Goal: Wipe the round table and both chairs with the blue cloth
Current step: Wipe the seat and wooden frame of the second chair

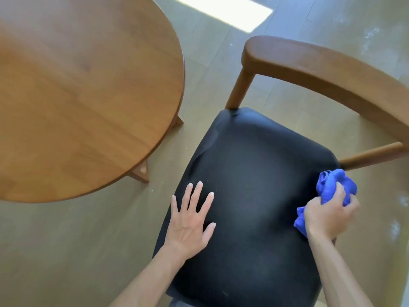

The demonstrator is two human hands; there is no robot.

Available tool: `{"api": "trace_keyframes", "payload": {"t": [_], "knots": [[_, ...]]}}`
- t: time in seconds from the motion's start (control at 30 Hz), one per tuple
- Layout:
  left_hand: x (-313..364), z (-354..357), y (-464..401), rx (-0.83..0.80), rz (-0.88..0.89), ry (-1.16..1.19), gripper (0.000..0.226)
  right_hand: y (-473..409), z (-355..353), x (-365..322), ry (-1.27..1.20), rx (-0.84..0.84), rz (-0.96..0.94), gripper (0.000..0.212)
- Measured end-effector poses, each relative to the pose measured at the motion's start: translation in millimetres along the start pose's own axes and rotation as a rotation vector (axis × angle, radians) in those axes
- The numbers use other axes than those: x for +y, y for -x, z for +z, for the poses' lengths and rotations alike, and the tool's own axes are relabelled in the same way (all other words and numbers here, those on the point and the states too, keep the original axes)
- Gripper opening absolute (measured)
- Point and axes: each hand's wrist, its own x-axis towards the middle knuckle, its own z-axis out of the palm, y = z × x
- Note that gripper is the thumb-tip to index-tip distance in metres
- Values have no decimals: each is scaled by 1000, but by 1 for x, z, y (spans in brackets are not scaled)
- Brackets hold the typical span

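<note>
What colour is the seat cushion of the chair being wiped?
Black, with a slight sheen; the chair seat shows clearly in the head view, framed by brown wood.

Pale greenish-tan plank floor (93, 240) with a bright rectangular patch of light (223, 12) lying near the top edge.

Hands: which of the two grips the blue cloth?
The right hand grips the cloth; the left hand lies flat on the black seat.
</note>
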Motion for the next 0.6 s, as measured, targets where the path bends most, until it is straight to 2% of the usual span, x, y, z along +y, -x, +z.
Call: {"api": "trace_keyframes", "payload": {"t": [0.03,0.1,0.23,0.3,0.37,0.43,0.53,0.6], "knots": [[-4,2,3,-5,-25,22,74,6,6,-16,9,19,28,55],[-10,5,10,4,-49,71,71,24,21,-49,72,6,-38,55],[-16,6,17,83,-105,211,58,80,50,-102,89,-66,-437,54],[-18,0,15,166,-294,457,45,109,57,-114,131,-64,-656,59],[-25,-10,8,197,-549,764,40,139,57,-115,147,-84,-850,58],[-33,-21,0,185,-722,916,40,170,52,-103,130,-161,-1024,52],[-41,-33,-7,146,-838,1077,36,212,37,-67,78,-367,-1294,49],[-42,-38,-8,124,-853,1132,29,220,25,-46,61,-499,-1466,50]]}}
